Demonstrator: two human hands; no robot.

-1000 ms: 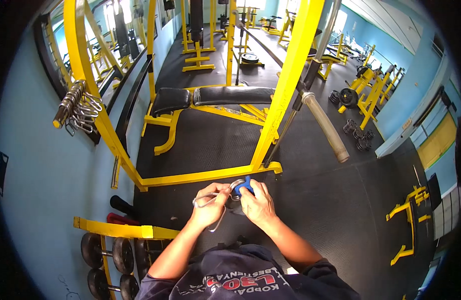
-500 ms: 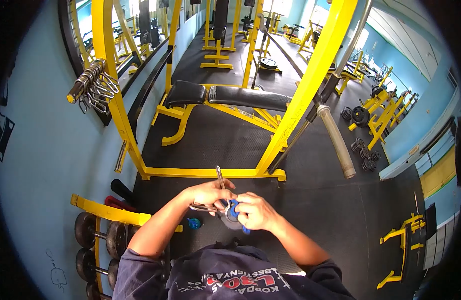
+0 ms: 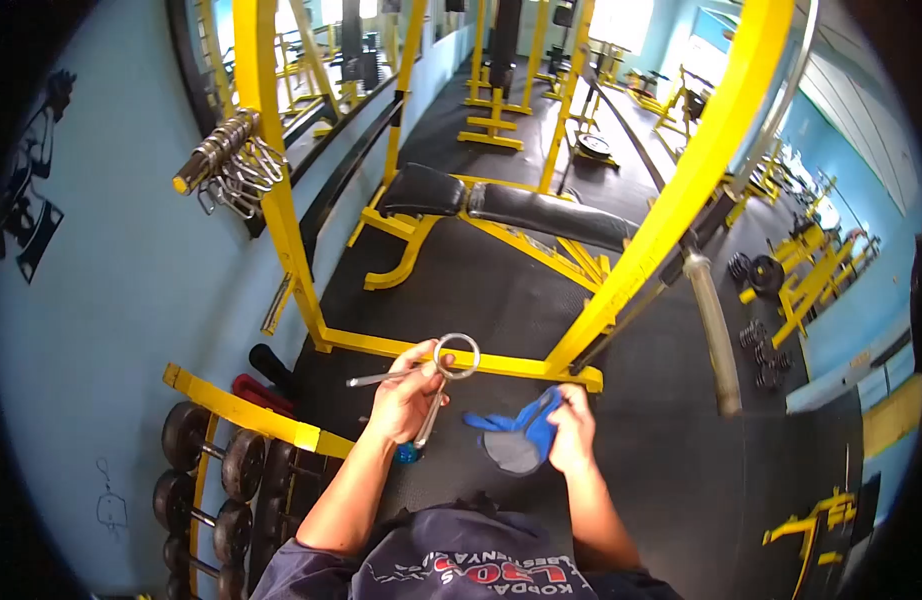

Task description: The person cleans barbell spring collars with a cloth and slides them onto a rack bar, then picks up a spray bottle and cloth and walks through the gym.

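My left hand (image 3: pixel 409 395) is closed around a metal spring collar (image 3: pixel 475 360). The collar's ring stands up beyond my fingertips, and its two handles stick out to the left and downward. To the right, my right hand (image 3: pixel 573 432) pinches a limp blue and grey cloth (image 3: pixel 513 450) by its upper right edge. The cloth hangs toward the left, apart from the collar; its grey patch faces me. A small blue object (image 3: pixel 408 453) lies on the floor, partly hidden behind my left forearm.
More spring collars (image 3: pixel 243 165) hang on a peg of the yellow rack (image 3: pixel 281 230). A black bench (image 3: pixel 551 213) stands inside the rack. A barbell end (image 3: pixel 714 335) juts out at right. Dumbbells (image 3: pixel 243 465) sit on a stand (image 3: pixel 243 408) at lower left.
My hands were together at the collar and cloth. They have moved apart: the left raises the collar, while the right has drawn the cloth away to the right. The view has shifted left.
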